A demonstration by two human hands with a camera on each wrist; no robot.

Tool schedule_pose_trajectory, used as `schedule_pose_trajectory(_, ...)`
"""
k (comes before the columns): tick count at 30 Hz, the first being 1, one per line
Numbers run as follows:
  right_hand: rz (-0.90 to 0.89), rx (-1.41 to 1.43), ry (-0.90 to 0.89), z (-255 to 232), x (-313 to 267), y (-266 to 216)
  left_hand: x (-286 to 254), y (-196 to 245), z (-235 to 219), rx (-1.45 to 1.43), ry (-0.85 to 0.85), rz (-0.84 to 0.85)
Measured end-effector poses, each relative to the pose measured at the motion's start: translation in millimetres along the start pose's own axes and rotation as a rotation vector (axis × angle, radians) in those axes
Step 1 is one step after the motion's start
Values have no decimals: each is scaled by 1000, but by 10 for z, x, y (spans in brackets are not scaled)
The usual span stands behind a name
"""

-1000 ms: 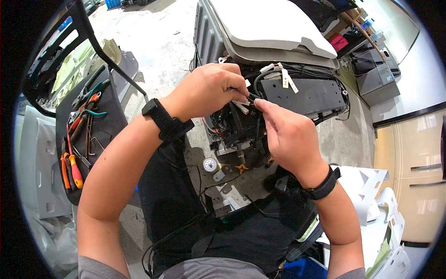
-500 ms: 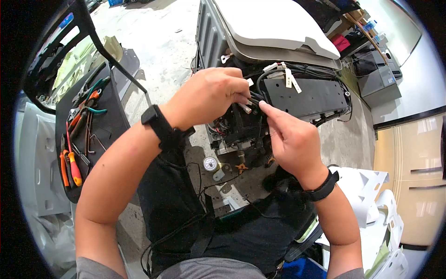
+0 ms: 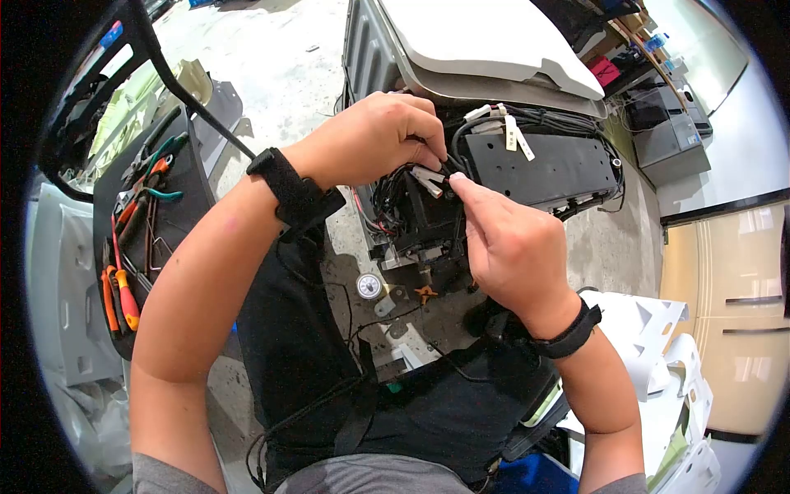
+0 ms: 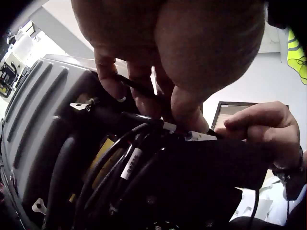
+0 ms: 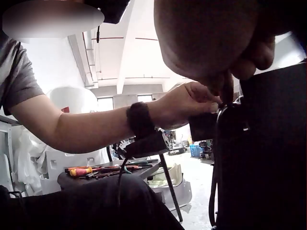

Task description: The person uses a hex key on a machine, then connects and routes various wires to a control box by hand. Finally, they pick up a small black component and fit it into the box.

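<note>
My left hand (image 3: 378, 140) is over the cable bundle of an opened machine. Its fingers curl round a thin black cable (image 4: 139, 87), which crosses beneath them in the left wrist view. Just to the right, my right hand (image 3: 518, 239) pinches the dark cable between thumb and index fingertip, close to the left fingertips. Leads with white tags (image 3: 429, 182) stick out below the left fingers. More black cables, one with a printed white label (image 4: 130, 164), loop under the left hand. The exact part between the right fingertips is hidden.
A black flat box (image 3: 535, 169) lies right of the hands, before a white cover (image 3: 494, 49). On the left, a dark chair seat (image 3: 185, 214) bears pliers and a red-yellow screwdriver (image 3: 127, 300). White panels (image 3: 658, 362) stand at right; a round gauge-like disc (image 3: 369, 286) is below.
My left hand has risen slightly, and the white-tagged leads beneath it show more plainly. The right hand keeps its pinch at nearly the same spot. The head view has shifted a little.
</note>
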State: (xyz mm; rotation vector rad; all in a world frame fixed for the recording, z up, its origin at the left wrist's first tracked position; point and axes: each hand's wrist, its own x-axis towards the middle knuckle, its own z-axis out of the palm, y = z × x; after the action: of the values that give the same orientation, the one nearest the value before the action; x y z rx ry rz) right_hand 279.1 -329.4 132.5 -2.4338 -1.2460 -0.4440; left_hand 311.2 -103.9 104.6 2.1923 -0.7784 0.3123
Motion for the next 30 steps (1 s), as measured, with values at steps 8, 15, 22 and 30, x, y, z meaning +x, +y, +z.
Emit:
schedule_pose_trajectory(8, -13, 31, 7, 25, -22, 40, -5, -43, -21, -58, -52, 50)
schedule_pose_trajectory(15, -58, -1, 44, 38, -23, 72, 2, 8, 17, 5, 19, 46)
schedule_pose_trajectory(22, -61, -75, 36, 46, -21, 52, 21, -8, 49, -99, 97, -38)
schedule_pose_trajectory(30, 15, -74, -9, 26, -10, -33, 20, -46, 59, -82, 72, 10)
